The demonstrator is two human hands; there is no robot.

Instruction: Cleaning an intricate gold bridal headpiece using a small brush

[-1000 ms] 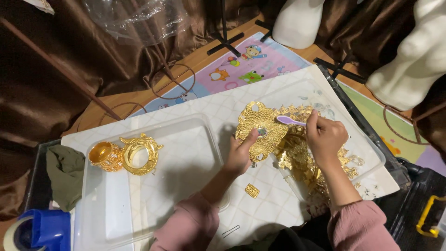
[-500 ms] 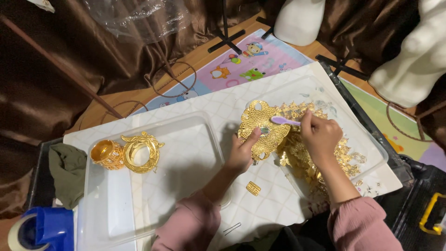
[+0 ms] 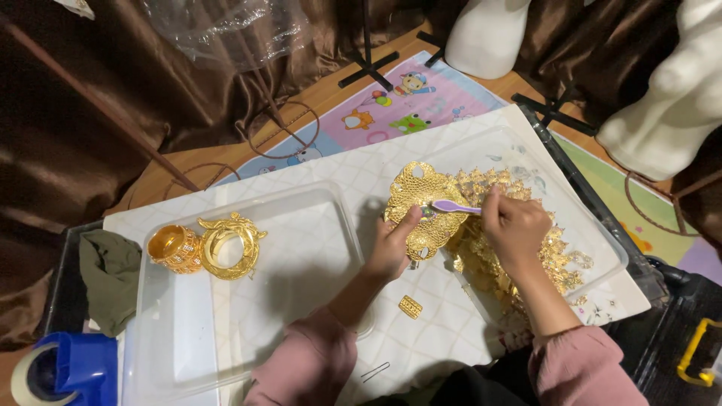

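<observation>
Change: since a second ago both hands have barely shifted; the brush tip sits slightly nearer the left thumb, and the view has slid a little.
Left hand: the left hand (image 3: 392, 248) rests on the gold filigree plaque (image 3: 421, 207), thumb and fingers pressed together on its lower edge.
Right hand: the right hand (image 3: 515, 225) has its fingers pinched tight round one purple brush (image 3: 455, 207), whose tip touches the plaque.
Gold pieces: two bangles (image 3: 203, 246) lie side by side in the clear plastic tray (image 3: 301, 278); one small gold rectangle (image 3: 410, 307) lies on the white quilted mat (image 3: 451, 338); a heap of gold ornaments (image 3: 519, 263) lies under the right wrist.
Other: one blue tape dispenser (image 3: 64, 372), one green cloth (image 3: 111, 278).
</observation>
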